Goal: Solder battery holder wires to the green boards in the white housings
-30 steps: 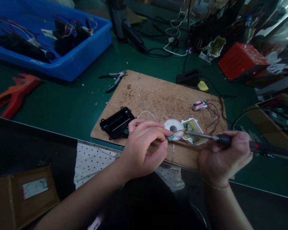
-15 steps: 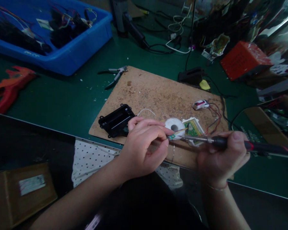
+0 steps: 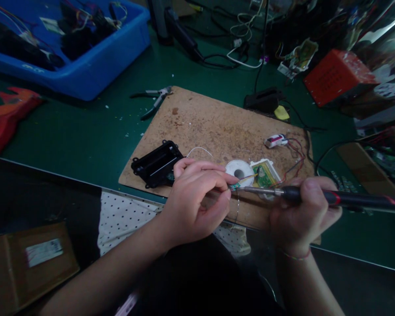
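Observation:
My left hand (image 3: 199, 199) pinches a small green circuit board (image 3: 236, 186) between thumb and fingers, which hide most of it. My right hand (image 3: 304, 215) is wrapped round the dark handle of a soldering iron (image 3: 292, 193). The iron's metal tip meets or nearly meets the small board; I cannot tell which. Beneath the board is a white solder spool (image 3: 232, 168), and a thin wire hangs down past it. A white-framed circuit board (image 3: 266, 174) lies just right of the spool. Left of my left hand sits a black plastic housing (image 3: 156, 163).
The brown work board (image 3: 200, 118) lies on a green table (image 3: 95, 136). Cutting pliers (image 3: 156, 102) rest at its upper left corner, a wired battery (image 3: 276, 141) at its right. Around it are a blue bin (image 3: 95, 77), an orange-red tool (image 3: 11, 114) and a red box (image 3: 339, 77).
The soldering iron and my right hand have shifted slightly left, bringing the tip closer to my left fingertips. My left hand keeps its pinch on the small board. The whole view has shifted a little.

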`<action>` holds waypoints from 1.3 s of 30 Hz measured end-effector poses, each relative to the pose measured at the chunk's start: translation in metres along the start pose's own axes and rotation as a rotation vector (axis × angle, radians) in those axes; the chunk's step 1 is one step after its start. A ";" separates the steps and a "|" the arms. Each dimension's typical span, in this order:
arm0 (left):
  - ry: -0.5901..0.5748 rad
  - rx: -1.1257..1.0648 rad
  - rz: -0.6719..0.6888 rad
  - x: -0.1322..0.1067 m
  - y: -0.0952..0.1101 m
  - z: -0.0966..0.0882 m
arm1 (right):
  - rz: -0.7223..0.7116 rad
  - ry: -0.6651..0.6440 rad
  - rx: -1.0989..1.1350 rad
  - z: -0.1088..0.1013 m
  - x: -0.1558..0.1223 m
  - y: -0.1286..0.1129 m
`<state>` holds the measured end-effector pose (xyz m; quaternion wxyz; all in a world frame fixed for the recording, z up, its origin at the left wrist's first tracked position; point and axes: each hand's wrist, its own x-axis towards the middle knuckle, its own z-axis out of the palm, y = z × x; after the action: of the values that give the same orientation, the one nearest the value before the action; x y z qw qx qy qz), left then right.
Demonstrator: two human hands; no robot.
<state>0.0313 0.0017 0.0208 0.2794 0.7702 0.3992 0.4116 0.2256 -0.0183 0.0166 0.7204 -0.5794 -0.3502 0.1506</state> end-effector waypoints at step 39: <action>0.007 0.005 0.002 -0.001 -0.001 0.001 | 0.023 0.030 0.017 0.002 0.001 0.000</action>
<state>0.0310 0.0013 0.0192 0.2755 0.7698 0.4007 0.4135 0.2251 -0.0166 0.0174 0.7289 -0.5792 -0.3313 0.1530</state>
